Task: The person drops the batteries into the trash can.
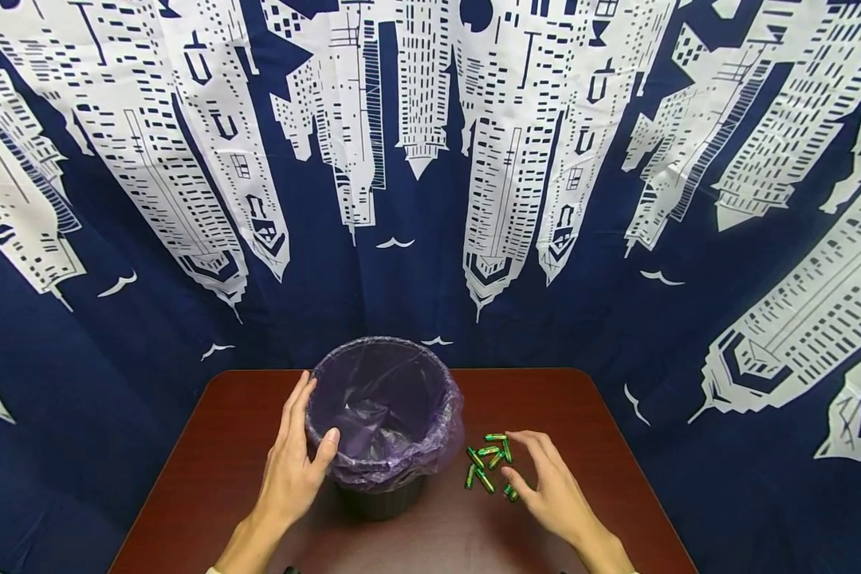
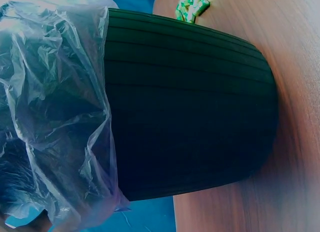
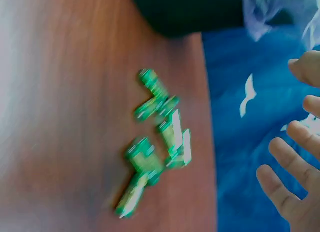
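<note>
- Batteries (image 1: 488, 461), green and yellow, lie loose on the table (image 1: 222, 446), just right of the bin (image 1: 380, 502) as I watch the head view; some touch or overlap.
- Right hand (image 1: 556, 490) is over the near right edge of that cluster. I see its fingers slightly bent, thumb well apart from the index finger, nothing between them; the right wrist view shows me the fingertips spread and apart from the batteries.
- Left hand (image 1: 290, 470) rests against the left side of the bin at the rim. I make out its fingers fairly straight and close together, with the thumb spread away onto the near rim.
- Bin stands upright, dark and ribbed in my left wrist view, with a purple bag (image 1: 438, 446) lining it and folded out over the rim.
- Curtain (image 1: 323, 295) behind, navy, shows me white towers pointing down.
</note>
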The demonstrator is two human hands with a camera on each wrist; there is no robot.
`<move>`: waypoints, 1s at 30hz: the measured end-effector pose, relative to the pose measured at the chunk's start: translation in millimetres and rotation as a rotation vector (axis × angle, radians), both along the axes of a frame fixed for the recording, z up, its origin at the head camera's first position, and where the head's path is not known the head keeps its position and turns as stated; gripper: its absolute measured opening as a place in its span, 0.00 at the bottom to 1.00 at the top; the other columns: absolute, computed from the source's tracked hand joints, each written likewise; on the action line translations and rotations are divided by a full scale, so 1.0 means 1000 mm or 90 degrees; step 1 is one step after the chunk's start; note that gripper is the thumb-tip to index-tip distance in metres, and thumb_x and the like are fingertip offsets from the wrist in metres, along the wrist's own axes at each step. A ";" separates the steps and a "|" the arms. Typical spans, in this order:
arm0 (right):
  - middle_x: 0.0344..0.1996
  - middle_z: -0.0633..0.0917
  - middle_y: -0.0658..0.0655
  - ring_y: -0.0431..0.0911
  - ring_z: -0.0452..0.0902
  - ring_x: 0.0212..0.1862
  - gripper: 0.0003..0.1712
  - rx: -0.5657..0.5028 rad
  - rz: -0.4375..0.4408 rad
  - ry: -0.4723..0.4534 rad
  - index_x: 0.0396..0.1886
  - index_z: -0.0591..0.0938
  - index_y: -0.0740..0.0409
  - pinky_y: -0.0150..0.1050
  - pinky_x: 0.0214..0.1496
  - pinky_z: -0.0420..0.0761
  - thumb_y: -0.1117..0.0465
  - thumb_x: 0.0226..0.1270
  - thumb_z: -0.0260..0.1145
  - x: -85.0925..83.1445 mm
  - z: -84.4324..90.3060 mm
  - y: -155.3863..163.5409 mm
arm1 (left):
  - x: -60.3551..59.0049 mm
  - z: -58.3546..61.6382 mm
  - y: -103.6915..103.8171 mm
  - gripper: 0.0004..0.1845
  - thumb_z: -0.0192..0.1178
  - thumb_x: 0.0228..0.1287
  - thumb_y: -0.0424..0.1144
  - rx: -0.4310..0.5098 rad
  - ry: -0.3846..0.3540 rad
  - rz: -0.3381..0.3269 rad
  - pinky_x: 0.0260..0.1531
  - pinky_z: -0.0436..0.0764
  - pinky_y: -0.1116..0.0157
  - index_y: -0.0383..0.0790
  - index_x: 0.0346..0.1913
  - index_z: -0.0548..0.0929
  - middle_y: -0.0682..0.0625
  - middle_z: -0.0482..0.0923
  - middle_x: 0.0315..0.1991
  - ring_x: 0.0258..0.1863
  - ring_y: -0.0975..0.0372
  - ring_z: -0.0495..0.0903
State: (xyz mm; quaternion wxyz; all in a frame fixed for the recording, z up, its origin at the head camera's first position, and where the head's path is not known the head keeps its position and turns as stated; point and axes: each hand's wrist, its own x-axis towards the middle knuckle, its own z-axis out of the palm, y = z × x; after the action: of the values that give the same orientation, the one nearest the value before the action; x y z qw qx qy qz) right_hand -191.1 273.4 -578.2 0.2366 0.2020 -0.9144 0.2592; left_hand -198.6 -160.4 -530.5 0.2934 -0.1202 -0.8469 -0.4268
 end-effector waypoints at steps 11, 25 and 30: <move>0.64 0.86 0.54 0.53 0.85 0.67 0.36 0.010 -0.082 -0.214 0.73 0.87 0.51 0.59 0.64 0.88 0.56 0.66 0.90 0.001 -0.040 0.029 | -0.001 -0.003 0.000 0.46 0.67 0.76 0.41 -0.002 0.000 0.005 0.52 0.91 0.34 0.44 0.94 0.65 0.51 0.58 0.97 0.87 0.41 0.76; 0.66 0.88 0.57 0.60 0.85 0.70 0.39 -0.007 -0.112 -0.274 0.72 0.88 0.50 0.66 0.69 0.86 0.51 0.63 0.92 0.005 -0.067 0.038 | -0.002 -0.003 -0.001 0.45 0.66 0.76 0.42 -0.002 0.010 0.006 0.52 0.91 0.33 0.44 0.93 0.65 0.46 0.61 0.96 0.85 0.41 0.77; 0.64 0.89 0.55 0.58 0.86 0.68 0.40 0.007 -0.128 -0.258 0.72 0.89 0.49 0.64 0.65 0.87 0.47 0.61 0.93 0.000 -0.070 0.029 | -0.003 -0.002 -0.001 0.45 0.66 0.76 0.41 -0.001 0.011 0.005 0.54 0.90 0.33 0.45 0.94 0.65 0.47 0.61 0.96 0.86 0.42 0.77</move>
State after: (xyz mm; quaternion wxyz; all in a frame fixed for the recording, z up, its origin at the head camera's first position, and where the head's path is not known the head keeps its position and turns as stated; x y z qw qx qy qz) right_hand -191.4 302.5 -648.7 0.0716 0.0547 -0.9602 0.2645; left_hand -201.5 -161.3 -533.0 0.3022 -0.1204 -0.8452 -0.4240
